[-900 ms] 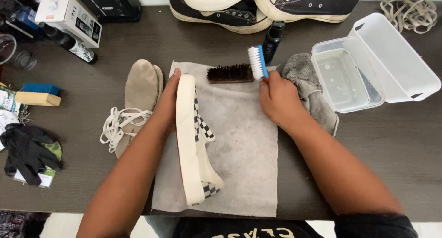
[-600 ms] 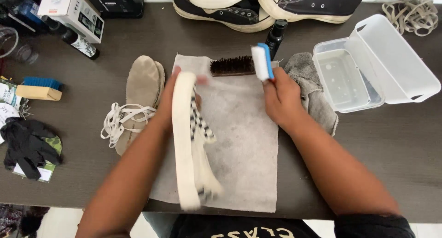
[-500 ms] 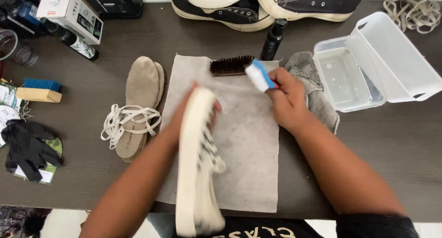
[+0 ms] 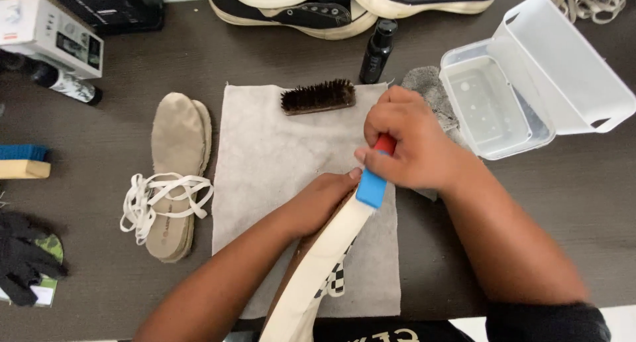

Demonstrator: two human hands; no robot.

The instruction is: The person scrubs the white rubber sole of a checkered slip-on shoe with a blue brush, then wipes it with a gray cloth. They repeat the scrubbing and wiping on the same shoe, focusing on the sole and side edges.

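My left hand (image 4: 318,199) grips a cream slip-on shoe (image 4: 318,269) with a checkered upper, tilted so its thick sole edge faces up, its heel end low near my body. My right hand (image 4: 407,143) holds a small blue brush (image 4: 372,183) with a red handle end and presses it down on the toe end of the sole edge. Both hands are over a grey cloth mat (image 4: 278,150) spread on the dark table (image 4: 132,57). The brush's bristles are hidden against the shoe.
A dark bristle brush (image 4: 318,96) lies at the mat's far edge, a small black bottle (image 4: 377,49) behind it. Insoles (image 4: 175,163) and white laces (image 4: 162,199) lie left. A grey rag (image 4: 430,90) and an open clear tub (image 4: 503,97) sit right. Sneakers (image 4: 311,11) line the back.
My left hand swung the shoe off the mat and turned it toward my body. My right hand brought the blue brush down from beside the dark brush onto the sole edge.
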